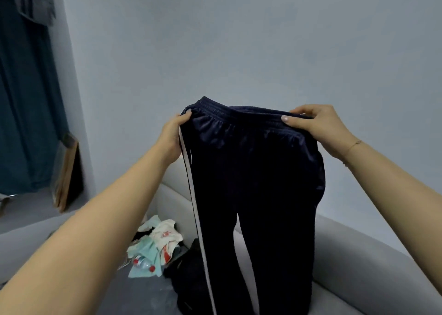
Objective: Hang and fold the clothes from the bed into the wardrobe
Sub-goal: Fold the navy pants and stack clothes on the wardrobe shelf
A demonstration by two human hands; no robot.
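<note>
A pair of dark navy track trousers (253,185) with a white side stripe hangs upright in front of me, legs trailing down to the bed (143,293). My left hand (173,135) grips the left end of the elastic waistband. My right hand (318,125) pinches the right end, thumb in front. A small heap of light clothes (157,243), white with red print and pale green, lies on the bed below, with a dark garment (186,269) beside it.
A grey padded headboard (358,250) curves behind the bed against a pale blue wall. A plastic bottle (143,263) lies in the heap. Teal curtains (26,99) hang at far left, with a wooden board (67,171) leaning beside them.
</note>
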